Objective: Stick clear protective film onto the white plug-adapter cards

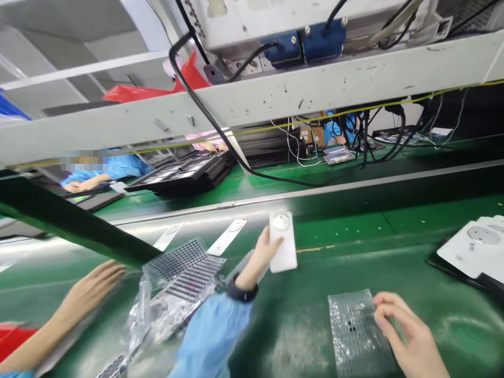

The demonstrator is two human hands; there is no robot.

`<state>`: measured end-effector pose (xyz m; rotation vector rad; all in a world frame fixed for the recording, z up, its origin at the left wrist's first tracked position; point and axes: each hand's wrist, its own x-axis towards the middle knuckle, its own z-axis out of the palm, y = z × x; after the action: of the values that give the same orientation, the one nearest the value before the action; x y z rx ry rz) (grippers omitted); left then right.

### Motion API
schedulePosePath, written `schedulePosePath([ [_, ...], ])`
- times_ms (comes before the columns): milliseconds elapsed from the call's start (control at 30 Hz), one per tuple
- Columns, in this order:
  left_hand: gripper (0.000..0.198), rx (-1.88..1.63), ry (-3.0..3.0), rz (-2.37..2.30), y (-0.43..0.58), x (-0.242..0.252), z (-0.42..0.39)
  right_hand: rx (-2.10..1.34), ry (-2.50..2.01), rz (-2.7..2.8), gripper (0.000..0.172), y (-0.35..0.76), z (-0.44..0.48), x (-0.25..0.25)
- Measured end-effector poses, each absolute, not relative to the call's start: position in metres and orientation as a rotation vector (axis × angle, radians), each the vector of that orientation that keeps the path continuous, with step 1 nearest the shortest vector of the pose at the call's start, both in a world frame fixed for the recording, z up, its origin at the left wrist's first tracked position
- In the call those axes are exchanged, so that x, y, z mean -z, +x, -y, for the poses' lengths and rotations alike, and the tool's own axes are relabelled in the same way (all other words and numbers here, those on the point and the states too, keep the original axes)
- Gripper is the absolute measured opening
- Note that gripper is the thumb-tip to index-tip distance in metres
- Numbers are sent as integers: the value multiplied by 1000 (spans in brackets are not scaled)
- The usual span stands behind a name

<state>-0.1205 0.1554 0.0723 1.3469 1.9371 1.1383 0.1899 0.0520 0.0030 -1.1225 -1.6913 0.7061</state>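
Observation:
My left hand (263, 256), in a blue sleeve with a black wristband, grips a white phone back cover (286, 253) with a round ring near its top. The cover is held upright above the green work surface. Lower right, my right hand (409, 331) pinches the top right edge of a clear plastic sheet (342, 336). A few small black pieces sit on that sheet; whether a piece is between my fingertips cannot be made out. To the left of my left forearm lie clear sheets with rows of black pieces (192, 278) and crumpled plastic film.
A co-worker's hand (88, 291) rests at the left. White covers (228, 237) lie along the metal edge. More white covers (468, 247) sit in a black tray at right. A green post (79, 223) slants across the left; a black cable (212, 121) hangs from the overhead beam (275, 105).

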Motion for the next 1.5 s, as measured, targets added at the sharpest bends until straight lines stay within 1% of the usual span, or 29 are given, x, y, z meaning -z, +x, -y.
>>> schedulePosePath([
  [100, 37, -1068, 1260, -1587, -57, -49, -77, -661, -1119, 1646, 22, 179, -48, -25],
  [167, 40, -1060, 1010, -1268, -20, -38, -31, -653, -1077, 1655, 19, 170, -44, -33],
  [233, 41, -1052, 886, -1130, 3, -33, -1, -652, -1034, 1692, 16, 162, -39, -35],
  [300, 40, -1067, 884, -1124, 13, -32, 12, -649, -996, 1749, 15, 157, -33, -32],
  [567, 30, -1133, 1039, -1163, 8, -28, 22, -492, -914, 1857, 13, 151, -23, -21],
  [733, 30, -1162, 1096, -1152, 8, -23, 25, -368, -864, 1857, 13, 147, -22, -25],
  [833, 30, -1172, 1042, -1150, 7, -21, 24, -220, -804, 1942, 18, 148, -18, -23],
  [967, 37, -1220, 961, -1202, 5, -21, 20, -32, -812, 2111, 30, 152, -11, -17],
  [1067, 38, -1232, 968, -1187, 3, -23, 17, -98, -782, 2126, 33, 155, -9, -16],
  [1267, 41, -1194, 968, -1133, -1, -27, 16, -442, -661, 1952, 29, 153, -10, -25],
  [1400, 41, -1244, 990, -1196, -2, -30, 17, -479, -675, 1909, 30, 150, -8, -25],
  [1500, 40, -1266, 952, -1234, -1, -30, 16, -505, -812, 1827, 29, 150, -10, -20],
])
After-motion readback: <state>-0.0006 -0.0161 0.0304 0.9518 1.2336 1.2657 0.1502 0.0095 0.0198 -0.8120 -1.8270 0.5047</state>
